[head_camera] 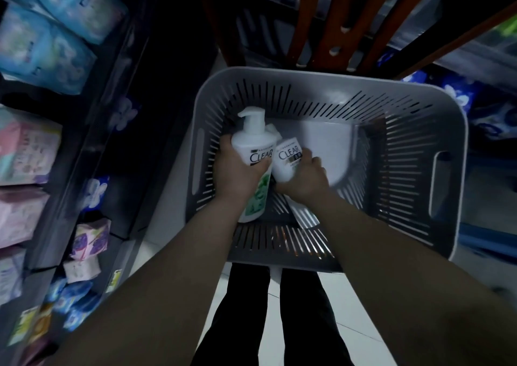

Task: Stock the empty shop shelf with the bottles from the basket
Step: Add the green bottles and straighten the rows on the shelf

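Down inside the grey slotted basket, both hands are busy. The left hand wraps its fingers round a white CLEAR pump bottle with a green lower half, pump head pointing away from the person. Just beside it, touching, the right hand grips a second white CLEAR bottle. Pastel packets fill the dark shelf on the left.
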The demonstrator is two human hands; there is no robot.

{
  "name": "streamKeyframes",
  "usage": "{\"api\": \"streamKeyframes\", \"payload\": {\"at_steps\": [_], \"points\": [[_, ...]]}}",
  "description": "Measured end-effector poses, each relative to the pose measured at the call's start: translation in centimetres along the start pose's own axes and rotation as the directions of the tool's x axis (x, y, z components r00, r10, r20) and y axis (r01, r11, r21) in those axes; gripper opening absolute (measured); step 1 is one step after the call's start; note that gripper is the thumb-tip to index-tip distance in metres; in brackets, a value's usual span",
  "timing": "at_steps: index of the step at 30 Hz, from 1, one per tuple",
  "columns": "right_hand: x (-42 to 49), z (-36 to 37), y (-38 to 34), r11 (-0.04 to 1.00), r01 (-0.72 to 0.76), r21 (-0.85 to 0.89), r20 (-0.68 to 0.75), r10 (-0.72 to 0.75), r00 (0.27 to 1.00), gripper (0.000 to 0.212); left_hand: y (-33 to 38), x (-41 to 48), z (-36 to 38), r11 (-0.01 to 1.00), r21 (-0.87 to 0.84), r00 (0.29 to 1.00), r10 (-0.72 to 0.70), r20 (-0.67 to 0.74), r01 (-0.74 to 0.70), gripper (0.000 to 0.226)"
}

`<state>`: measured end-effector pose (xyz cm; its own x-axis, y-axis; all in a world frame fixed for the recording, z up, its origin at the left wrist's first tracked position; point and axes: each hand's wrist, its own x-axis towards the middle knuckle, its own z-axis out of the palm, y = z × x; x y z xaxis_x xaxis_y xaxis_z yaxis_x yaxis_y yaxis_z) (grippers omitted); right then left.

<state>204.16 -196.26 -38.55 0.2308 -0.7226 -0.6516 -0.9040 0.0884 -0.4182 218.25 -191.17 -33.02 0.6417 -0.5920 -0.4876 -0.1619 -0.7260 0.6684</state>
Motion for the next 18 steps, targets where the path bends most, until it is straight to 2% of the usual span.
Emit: {"api": "streamKeyframes", "payload": {"at_steps": [4, 9, 13, 18], "points": [[-0.5, -1.7, 0.3, 0.999, -0.004, 0.043, -0.06, 0.006, 0.998, 0.107, 0.1, -0.2, -0.1, 0.998, -0.062, 0.999, 0.01, 0.036, -0.008, 0.07], [-3.7, -7.1, -0.6, 0.969, 0.072, 0.237, -0.104, -0.049, 0.993, 0.096, 2.6, -2.1, -2.1, 0.979, -0.203, 0.997, 0.043, 0.059, -0.031, 0.067], [-8.7, -12.1, -3.3, 0.912, 0.167, 0.374, -0.089, -0.144, 0.986, 0.082, 6.2, -5.1, -6.2, 0.936, -0.349, 0.996, 0.067, 0.064, -0.041, 0.065], [-15.4, -17.9, -9.7, 0.838, 0.248, 0.485, -0.055, -0.254, 0.966, 0.087, 11.5, -9.9, -14.5, 0.871, -0.471, 0.975, 0.204, 0.091, -0.138, 0.044]]}}
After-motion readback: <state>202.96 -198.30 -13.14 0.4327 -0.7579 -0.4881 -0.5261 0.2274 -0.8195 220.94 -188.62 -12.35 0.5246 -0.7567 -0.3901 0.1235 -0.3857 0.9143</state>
